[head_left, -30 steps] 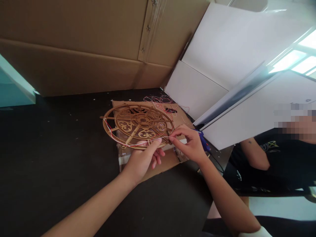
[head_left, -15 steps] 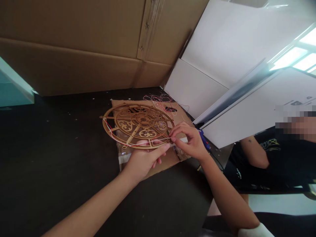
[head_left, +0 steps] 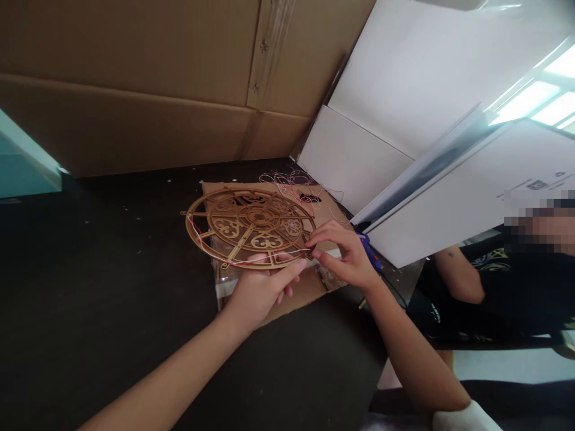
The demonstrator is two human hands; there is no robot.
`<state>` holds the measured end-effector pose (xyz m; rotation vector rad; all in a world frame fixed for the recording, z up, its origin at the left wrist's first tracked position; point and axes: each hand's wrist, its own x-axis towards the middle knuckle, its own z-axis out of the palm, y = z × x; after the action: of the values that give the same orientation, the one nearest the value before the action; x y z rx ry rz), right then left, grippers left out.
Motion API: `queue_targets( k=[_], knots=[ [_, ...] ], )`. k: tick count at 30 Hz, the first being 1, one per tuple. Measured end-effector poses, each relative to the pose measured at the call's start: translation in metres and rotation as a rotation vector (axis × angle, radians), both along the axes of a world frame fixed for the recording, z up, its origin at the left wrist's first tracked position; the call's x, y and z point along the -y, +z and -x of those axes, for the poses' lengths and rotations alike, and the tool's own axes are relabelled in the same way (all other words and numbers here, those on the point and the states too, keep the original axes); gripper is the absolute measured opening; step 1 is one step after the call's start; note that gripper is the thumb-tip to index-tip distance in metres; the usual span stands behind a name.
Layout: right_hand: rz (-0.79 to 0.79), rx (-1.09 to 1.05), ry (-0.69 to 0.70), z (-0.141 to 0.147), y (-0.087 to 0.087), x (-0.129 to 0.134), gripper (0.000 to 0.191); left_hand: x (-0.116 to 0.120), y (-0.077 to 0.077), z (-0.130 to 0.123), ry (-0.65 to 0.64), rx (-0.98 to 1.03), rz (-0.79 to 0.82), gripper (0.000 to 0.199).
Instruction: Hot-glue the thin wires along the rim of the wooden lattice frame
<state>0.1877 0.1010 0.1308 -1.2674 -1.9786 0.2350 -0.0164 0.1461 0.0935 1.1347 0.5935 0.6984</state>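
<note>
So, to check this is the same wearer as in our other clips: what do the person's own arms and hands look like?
Both forearms are bare, with no watch, ring or band visible on the left hand or right hand. What looks like a white sleeve, pushed up, shows at the lower end of the right arm; the left arm shows no sleeve.

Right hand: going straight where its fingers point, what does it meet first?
The right hand would likely meet the rim of the gold fretwork wheel, right at its fingertips, though depth is unclear.

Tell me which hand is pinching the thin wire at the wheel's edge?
The right hand pinches the thin wire at the rim of the gold openwork wheel; the left hand grips the wheel from below.
</note>
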Motion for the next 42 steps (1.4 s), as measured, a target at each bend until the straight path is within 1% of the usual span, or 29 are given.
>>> queue_targets(
  k=[4,8,12,15,20,23,27,29,30,31,32,33,34,36,37,38,40,42],
  knots=[
    [0.001,0.002,0.0,-0.001,0.0,0.001,0.014,0.0,0.001,0.0,0.001,0.007,0.008,0.034],
    [-0.025,0.05,0.021,-0.002,0.002,0.0,0.008,0.0,0.004,0.002,-0.006,0.004,0.007,0.033],
    [-0.041,0.052,0.017,0.0,0.004,-0.001,0.008,0.001,0.008,0.003,-0.022,0.012,0.022,0.032],
    [-0.063,0.064,0.03,0.002,0.004,-0.002,0.01,0.001,0.009,0.004,-0.017,0.013,0.054,0.03],
    [-0.066,0.126,0.056,0.001,0.008,-0.005,0.011,0.0,0.008,0.007,-0.014,0.038,0.05,0.029],
    [-0.027,0.078,0.052,0.003,0.011,-0.009,0.012,-0.002,0.013,0.009,0.061,0.035,0.027,0.027],
    [-0.015,0.013,0.083,0.012,0.015,-0.019,0.013,-0.004,0.024,0.013,0.267,-0.031,-0.093,0.028],
    [-0.032,0.012,0.102,0.018,0.017,-0.026,0.012,-0.005,0.026,0.019,0.367,-0.149,-0.192,0.036],
    [-0.044,0.019,0.113,0.021,0.017,-0.03,0.011,-0.005,0.025,0.024,0.414,-0.231,-0.267,0.042],
    [-0.056,0.029,0.123,0.024,0.017,-0.033,0.01,-0.006,0.024,0.03,0.462,-0.318,-0.376,0.049],
    [-0.067,0.04,0.132,0.027,0.016,-0.036,0.01,-0.007,0.022,0.037,0.5,-0.399,-0.517,0.055],
    [-0.079,0.048,0.137,0.03,0.014,-0.038,0.009,-0.008,0.02,0.044,0.526,-0.469,-0.697,0.055],
    [-0.091,0.05,0.141,0.032,0.011,-0.039,0.009,-0.008,0.018,0.051,0.54,-0.521,-0.904,0.052],
    [-0.111,0.039,0.141,0.037,0.005,-0.04,0.01,-0.01,0.015,0.061,0.522,-0.603,-1.303,0.031],
    [-0.123,0.028,0.139,0.04,0.002,-0.04,0.009,-0.011,0.014,0.064,0.514,-0.637,-1.461,0.017],
    [-0.135,0.018,0.136,0.042,-0.001,-0.039,0.009,-0.012,0.013,0.065,0.511,-0.666,-1.58,0.004],
    [-0.155,0.012,0.133,0.044,-0.006,-0.037,0.01,-0.013,0.012,0.064,0.521,-0.705,-1.713,0.018],
    [-0.169,0.017,0.138,0.046,-0.009,-0.035,0.011,-0.013,0.012,0.06,0.514,-0.719,-1.749,0.025]
  ],
)
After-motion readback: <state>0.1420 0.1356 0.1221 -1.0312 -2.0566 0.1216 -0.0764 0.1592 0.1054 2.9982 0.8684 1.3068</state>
